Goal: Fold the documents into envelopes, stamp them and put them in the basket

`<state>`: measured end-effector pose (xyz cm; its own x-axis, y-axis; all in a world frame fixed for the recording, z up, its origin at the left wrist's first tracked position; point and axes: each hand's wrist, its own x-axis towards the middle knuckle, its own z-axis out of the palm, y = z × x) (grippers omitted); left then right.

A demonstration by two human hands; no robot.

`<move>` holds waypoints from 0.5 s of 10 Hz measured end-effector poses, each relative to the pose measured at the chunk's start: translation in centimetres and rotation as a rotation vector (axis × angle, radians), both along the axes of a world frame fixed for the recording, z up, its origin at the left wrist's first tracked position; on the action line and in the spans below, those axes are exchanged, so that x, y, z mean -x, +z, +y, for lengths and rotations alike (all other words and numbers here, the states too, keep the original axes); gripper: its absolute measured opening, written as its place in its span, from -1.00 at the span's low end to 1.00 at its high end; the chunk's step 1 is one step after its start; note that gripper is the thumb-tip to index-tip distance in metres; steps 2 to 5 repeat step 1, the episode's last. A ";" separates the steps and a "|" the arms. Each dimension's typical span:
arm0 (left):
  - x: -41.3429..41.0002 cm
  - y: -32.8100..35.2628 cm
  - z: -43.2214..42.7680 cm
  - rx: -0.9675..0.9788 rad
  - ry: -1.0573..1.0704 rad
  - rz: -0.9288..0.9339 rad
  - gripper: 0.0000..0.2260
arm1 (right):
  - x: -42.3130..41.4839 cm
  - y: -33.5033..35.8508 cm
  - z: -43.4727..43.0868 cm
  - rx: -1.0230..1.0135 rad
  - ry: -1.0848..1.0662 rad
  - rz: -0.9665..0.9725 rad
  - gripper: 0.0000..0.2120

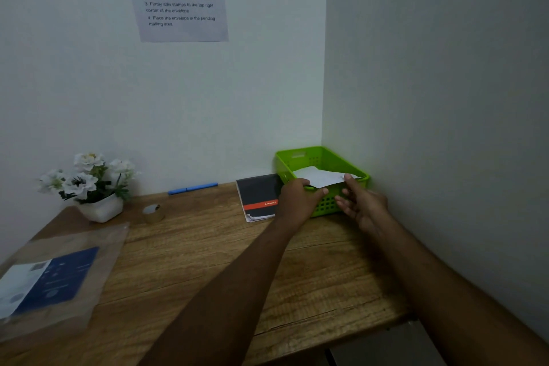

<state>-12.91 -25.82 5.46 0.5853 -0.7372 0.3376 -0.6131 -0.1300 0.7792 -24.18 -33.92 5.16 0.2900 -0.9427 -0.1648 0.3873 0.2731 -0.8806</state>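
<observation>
A green plastic basket (309, 157) stands in the far right corner of the wooden desk. A white envelope (319, 177) lies tilted across its near rim, partly inside. My left hand (297, 199) grips the envelope's near left edge at the basket's front wall. My right hand (361, 202) reaches in from the right with its fingers spread, and its thumb touches the envelope's right corner.
A black notebook with an orange band (258, 197) lies just left of the basket. A blue pen (192, 188) rests by the back wall, a tape roll (153, 212) and a white flower pot (99, 205) stand at left. A clear sleeve with blue papers (50, 279) lies front left.
</observation>
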 end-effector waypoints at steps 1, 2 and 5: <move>-0.3 -0.2 0.8 0.012 -0.008 -0.018 -0.43 | -0.2 -0.6 0.3 -0.036 -0.001 0.010 -0.70; -0.3 -0.2 0.8 0.012 -0.008 -0.018 -0.43 | -0.2 -0.6 0.3 -0.036 -0.001 0.010 -0.70; -0.3 -0.2 0.8 0.012 -0.008 -0.018 -0.43 | -0.2 -0.6 0.3 -0.036 -0.001 0.010 -0.70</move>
